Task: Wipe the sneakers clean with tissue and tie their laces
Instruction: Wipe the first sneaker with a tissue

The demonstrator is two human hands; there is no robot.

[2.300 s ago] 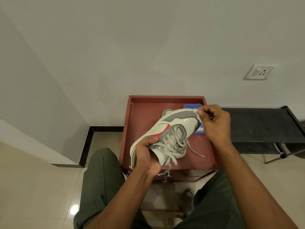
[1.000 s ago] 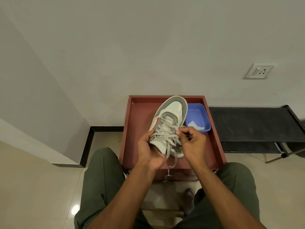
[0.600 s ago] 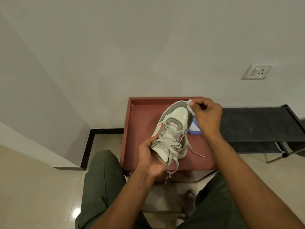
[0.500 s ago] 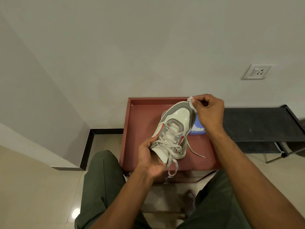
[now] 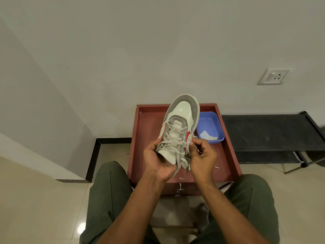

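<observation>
Sneaker [image 5: 182, 118] gripped at heel by left hand [image 5: 156, 161]; tissue [image 5: 193, 138] pinched in right hand [image 5: 202, 155] against its right flank. Short strokes advised, loose laces [image 5: 173, 147] avoided.

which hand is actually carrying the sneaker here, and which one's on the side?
The left hand: it grips the sneaker at the heel end. The right hand pinches at its right side, by the laces.
</observation>
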